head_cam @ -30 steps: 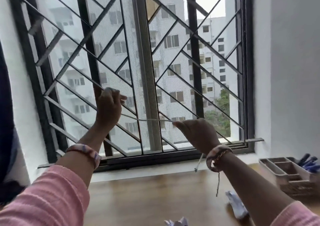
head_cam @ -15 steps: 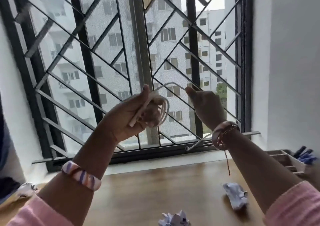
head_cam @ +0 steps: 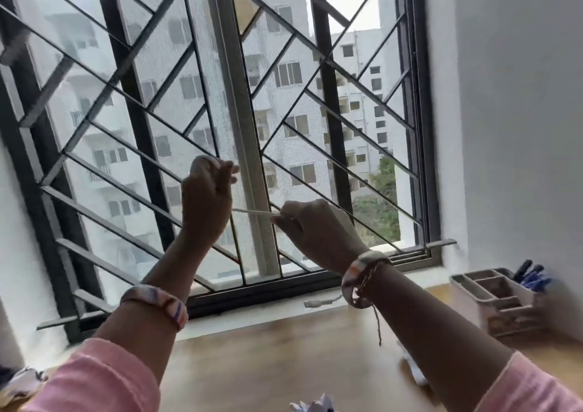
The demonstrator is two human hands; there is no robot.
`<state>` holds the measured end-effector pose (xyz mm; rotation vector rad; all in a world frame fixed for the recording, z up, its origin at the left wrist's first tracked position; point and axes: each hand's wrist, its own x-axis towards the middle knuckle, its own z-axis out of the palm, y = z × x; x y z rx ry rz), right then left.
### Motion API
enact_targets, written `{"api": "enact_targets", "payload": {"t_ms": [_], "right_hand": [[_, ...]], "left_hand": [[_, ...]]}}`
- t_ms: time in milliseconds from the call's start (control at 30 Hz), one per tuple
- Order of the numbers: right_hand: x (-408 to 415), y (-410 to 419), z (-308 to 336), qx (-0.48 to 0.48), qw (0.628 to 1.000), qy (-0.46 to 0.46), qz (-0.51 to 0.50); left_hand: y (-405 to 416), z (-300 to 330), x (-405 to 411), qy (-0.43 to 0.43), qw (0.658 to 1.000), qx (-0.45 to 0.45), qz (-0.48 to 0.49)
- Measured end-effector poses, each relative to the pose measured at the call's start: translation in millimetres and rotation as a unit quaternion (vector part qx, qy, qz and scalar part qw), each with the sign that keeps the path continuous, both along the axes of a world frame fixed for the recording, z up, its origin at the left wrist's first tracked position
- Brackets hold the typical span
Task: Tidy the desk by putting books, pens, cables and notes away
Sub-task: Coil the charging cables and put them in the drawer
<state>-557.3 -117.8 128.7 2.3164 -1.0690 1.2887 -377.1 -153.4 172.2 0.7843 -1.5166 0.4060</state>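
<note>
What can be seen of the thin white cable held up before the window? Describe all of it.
The thin white cable looks like a slim, smooth, plastic-coated cord. A short stretch runs taut between the left hand, whose curled fingers grip it with a pale loop showing at the top, and the right hand, which pinches it. Its free end, a white plug, hangs below the right wrist, just above the wooden desk. How many coils there are is hidden.

White cable [head_cam: 252,212], pink sleeves [head_cam: 104,377], brown wooden desk [head_cam: 268,355], blue pens [head_cam: 533,277], black window grille [head_cam: 135,118]
</note>
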Motion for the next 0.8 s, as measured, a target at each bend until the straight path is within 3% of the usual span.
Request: {"api": "enact_targets", "payload": {"t_ms": [67,133,200,233,300,467,733,767,800], "right_hand": [[-5,1,6,-0.018,0.999,-0.004,-0.038],[-14,0,11,-0.035,0.997,-0.014,-0.066],[-20,-1,14,-0.061,0.995,-0.021,-0.082],[-22,-2,15,-0.073,0.994,-0.031,-0.080],[-23,-3,17,-0.089,0.992,-0.056,-0.066],[-22,-5,16,-0.054,0.992,-0.111,-0.031],[-6,-11,1,0.079,0.979,-0.164,0.096],[-5,-10,-1,0.112,0.974,-0.161,0.113],[-4,-9,-4,0.150,0.967,-0.155,0.135]], "left_hand": [[-7,-11,10,-0.169,0.985,0.039,0.015],[-3,-19,10,-0.235,0.961,0.144,-0.014],[13,-26,-5,-0.184,0.932,0.293,-0.106],[22,-28,-13,-0.117,0.899,0.378,-0.188],[42,-32,-28,0.011,0.801,0.489,-0.344],[73,-20,-46,0.167,0.669,0.456,-0.563],[74,9,-63,0.275,0.607,0.338,-0.664],[71,11,-63,0.296,0.605,0.325,-0.664],[68,14,-63,0.314,0.626,0.303,-0.646]]}}
